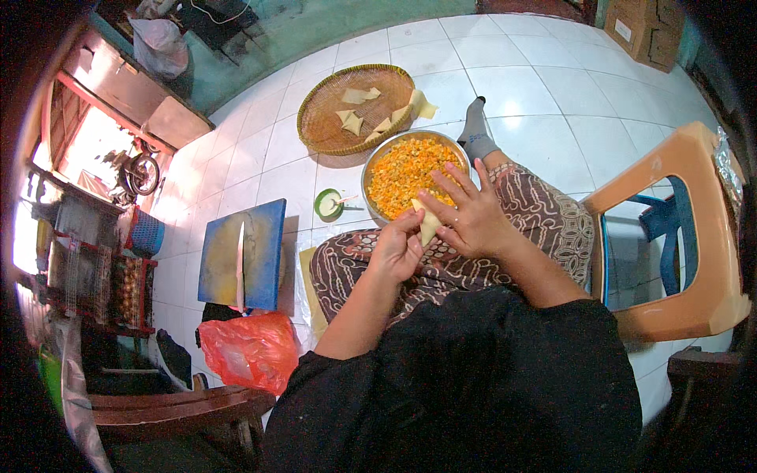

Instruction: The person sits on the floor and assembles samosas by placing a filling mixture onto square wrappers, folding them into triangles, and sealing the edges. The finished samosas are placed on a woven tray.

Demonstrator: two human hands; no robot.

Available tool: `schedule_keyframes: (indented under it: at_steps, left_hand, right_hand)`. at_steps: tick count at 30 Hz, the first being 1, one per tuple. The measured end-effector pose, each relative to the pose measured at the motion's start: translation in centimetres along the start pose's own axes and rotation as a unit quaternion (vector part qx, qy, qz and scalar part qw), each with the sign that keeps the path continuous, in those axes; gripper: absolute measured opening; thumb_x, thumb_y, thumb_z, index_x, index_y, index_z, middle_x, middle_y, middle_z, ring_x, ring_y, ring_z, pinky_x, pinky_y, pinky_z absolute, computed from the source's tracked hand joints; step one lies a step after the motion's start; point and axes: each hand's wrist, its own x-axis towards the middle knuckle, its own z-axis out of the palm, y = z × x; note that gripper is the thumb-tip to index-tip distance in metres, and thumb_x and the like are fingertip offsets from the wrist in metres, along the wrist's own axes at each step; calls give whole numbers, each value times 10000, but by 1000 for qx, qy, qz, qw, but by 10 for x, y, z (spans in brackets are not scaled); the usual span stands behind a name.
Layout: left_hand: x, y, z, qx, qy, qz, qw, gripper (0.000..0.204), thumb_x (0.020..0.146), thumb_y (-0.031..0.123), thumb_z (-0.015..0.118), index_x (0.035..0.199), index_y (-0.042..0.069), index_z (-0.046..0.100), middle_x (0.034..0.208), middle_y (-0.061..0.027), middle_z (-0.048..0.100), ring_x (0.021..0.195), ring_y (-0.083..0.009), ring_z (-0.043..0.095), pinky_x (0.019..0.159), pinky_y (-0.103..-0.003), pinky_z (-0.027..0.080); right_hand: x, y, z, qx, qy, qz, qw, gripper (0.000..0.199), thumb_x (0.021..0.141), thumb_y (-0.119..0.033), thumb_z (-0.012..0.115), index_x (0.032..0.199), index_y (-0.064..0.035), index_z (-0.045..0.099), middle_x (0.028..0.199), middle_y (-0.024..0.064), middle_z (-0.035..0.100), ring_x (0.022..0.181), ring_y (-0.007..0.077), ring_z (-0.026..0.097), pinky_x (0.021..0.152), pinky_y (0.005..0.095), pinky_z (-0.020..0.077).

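A pale, folded pastry wrapper [430, 226] is between my hands, over my patterned lap. My left hand [398, 251] pinches its left side between thumb and fingers. On the other side, my right hand [475, 211] has its fingers spread, with the thumb against the wrapper's edge; whether filling is inside is hidden. Just beyond my hands stands a metal bowl [366, 183] heaped with chopped orange and pale-green filling [410, 169]. Farther off, a round woven tray [315, 142] carries several folded pastries [351, 121], some lying at its right rim.
A small green bowl [324, 214] of white paste with a utensil sits left of the metal bowl. Farther left lies a blue cutting board [272, 236] with a knife [240, 264], near a red plastic bag [251, 347]. An orange plastic stool [710, 236] stands at right.
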Motion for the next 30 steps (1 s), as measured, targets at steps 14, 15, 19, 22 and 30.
schedule_keyframes:
  at_steps: [14, 15, 19, 22, 30]
  left_hand:
    - [2, 2, 6, -20, 27, 38, 999, 288, 897, 100, 428, 1172, 16, 410, 1096, -125, 539, 973, -210, 570, 848, -327, 480]
    - [4, 1, 4, -20, 25, 36, 999, 282, 898, 102, 427, 1167, 17, 413, 1093, -125, 540, 963, -210, 572, 848, -324, 478]
    - [9, -5, -4, 4, 31, 40, 999, 253, 889, 77, 447, 1136, 24, 435, 1066, -116, 547, 934, -197, 576, 831, -305, 478]
    - [14, -6, -4, 67, 64, 62, 994, 253, 873, 61, 480, 1123, 35, 448, 1026, -111, 556, 907, -189, 583, 795, -298, 493]
    - [21, -3, -8, 86, 87, 70, 990, 246, 872, 36, 485, 1113, 16, 441, 995, -114, 565, 918, -171, 572, 788, -291, 489]
  right_hand:
    - [-13, 15, 39, 212, 26, 122, 969, 455, 774, -339, 557, 1191, -160, 529, 1251, 124, 452, 1215, 364, 335, 987, 554, 203]
    - [-14, 13, 41, 200, 8, 123, 972, 435, 773, -328, 560, 1170, -151, 544, 1221, 115, 480, 1204, 357, 349, 984, 545, 215]
    - [-13, 8, 46, 200, 32, 140, 969, 370, 748, -269, 598, 1078, -101, 584, 1118, 122, 531, 1120, 320, 441, 965, 455, 292]
    - [-17, 15, 66, 478, 19, 272, 835, 350, 731, -216, 620, 1044, -62, 586, 1046, 128, 560, 1038, 296, 505, 919, 400, 354]
    - [-13, 14, 68, 424, -2, 222, 878, 374, 754, -224, 598, 1081, -45, 562, 1048, 151, 559, 1044, 318, 497, 912, 444, 351]
